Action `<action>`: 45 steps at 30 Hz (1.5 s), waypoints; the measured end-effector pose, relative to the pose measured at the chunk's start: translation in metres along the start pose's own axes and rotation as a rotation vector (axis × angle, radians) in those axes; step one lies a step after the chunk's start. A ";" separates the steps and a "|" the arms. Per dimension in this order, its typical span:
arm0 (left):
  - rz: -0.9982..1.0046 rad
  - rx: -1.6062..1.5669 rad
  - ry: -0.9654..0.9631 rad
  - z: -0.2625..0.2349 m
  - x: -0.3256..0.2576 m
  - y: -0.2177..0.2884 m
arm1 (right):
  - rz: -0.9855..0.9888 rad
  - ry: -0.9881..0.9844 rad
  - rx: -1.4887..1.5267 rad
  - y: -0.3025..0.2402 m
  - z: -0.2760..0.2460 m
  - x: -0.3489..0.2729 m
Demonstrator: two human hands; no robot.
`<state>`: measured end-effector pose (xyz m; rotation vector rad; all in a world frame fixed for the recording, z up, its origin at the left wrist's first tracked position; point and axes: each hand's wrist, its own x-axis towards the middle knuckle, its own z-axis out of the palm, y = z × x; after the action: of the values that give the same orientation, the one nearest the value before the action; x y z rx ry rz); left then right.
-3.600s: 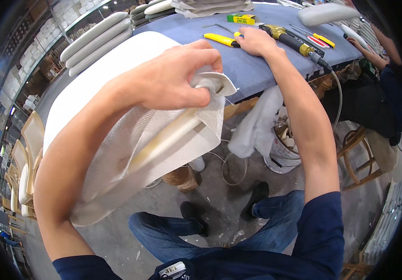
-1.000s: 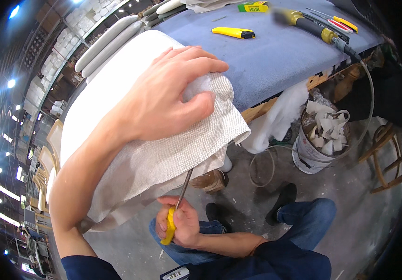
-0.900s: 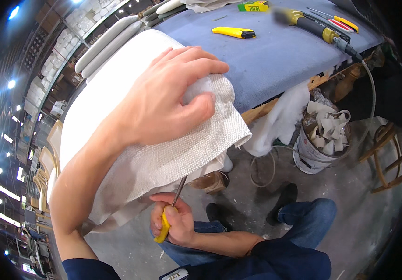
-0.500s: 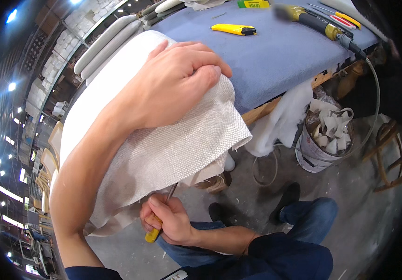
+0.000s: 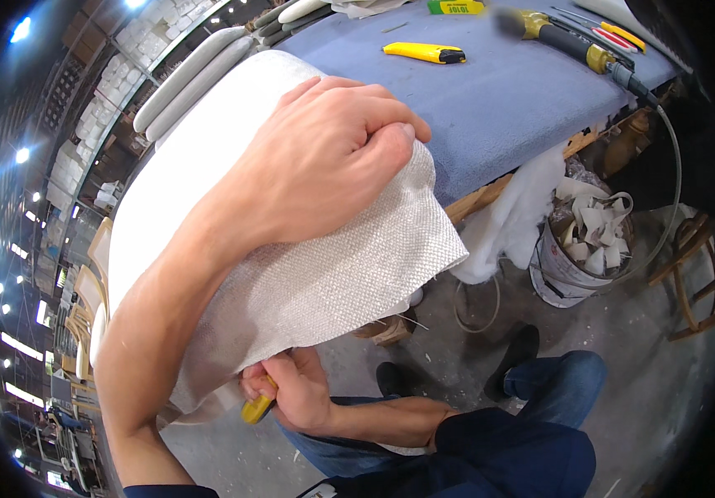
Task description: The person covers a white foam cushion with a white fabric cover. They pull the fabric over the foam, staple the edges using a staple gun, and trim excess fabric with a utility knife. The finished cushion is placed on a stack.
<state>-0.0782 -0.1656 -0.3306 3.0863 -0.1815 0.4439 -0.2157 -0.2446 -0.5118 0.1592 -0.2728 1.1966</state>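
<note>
Your left hand (image 5: 324, 158) pins the white fabric (image 5: 333, 274) flat, your right hand (image 5: 291, 390) fists a yellow-handled tool (image 5: 256, 408) underneath — unseen, its tip could snag the weave.

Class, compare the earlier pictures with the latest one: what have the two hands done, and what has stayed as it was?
The right hand left the blue table, took a yellow-handled tool and drew it down under the edge of the white woven fabric, hiding its blade. The left hand stays pressed on the fabric's folded corner. The yellow knife lies unmoved.
</note>
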 end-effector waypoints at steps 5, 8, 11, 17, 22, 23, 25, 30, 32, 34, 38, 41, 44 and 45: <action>-0.087 -0.083 -0.128 -0.006 0.006 0.000 | -0.012 -0.033 -0.081 0.014 0.000 -0.008; -0.064 -0.064 -0.106 -0.006 0.005 -0.002 | -0.011 -0.015 -0.093 0.016 -0.001 -0.008; -0.040 -0.088 -0.077 -0.001 0.007 -0.003 | -0.037 -0.054 -0.031 0.016 -0.001 -0.004; -0.048 -0.086 -0.022 -0.001 0.003 -0.001 | -0.077 -0.031 0.077 0.022 0.015 0.002; -0.069 -0.082 -0.021 0.000 0.002 0.001 | -0.055 -0.029 0.040 0.017 0.014 0.006; -0.080 -0.084 0.004 0.001 0.002 0.003 | -0.042 -0.033 0.029 0.014 0.013 0.008; -0.080 -0.085 0.036 0.003 0.001 0.004 | -0.035 -0.035 -0.009 0.010 0.009 0.010; -0.029 -0.081 -0.003 0.003 0.003 0.001 | -0.072 -0.077 -0.051 0.014 -0.005 0.012; -0.126 -0.099 -0.073 -0.004 0.006 0.004 | -0.087 -0.046 -0.044 0.018 -0.003 0.008; -0.159 -0.125 -0.106 -0.003 0.008 0.004 | -0.094 -0.012 -0.041 0.022 -0.002 0.005; -0.133 -0.120 -0.090 -0.002 0.008 0.000 | -0.112 -0.022 -0.025 0.031 -0.007 0.005; -0.117 -0.102 -0.088 -0.002 0.008 -0.001 | -0.123 -0.054 -0.016 0.042 -0.012 0.006; -0.136 -0.106 -0.105 -0.003 0.007 0.002 | -0.185 -0.095 -0.020 0.048 -0.011 0.012; -0.148 -0.111 -0.113 -0.004 0.007 0.003 | -0.219 -0.112 -0.022 0.047 -0.008 0.015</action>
<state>-0.0730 -0.1694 -0.3248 2.9897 0.0200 0.2453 -0.2537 -0.2120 -0.5167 0.2310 -0.3570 0.9687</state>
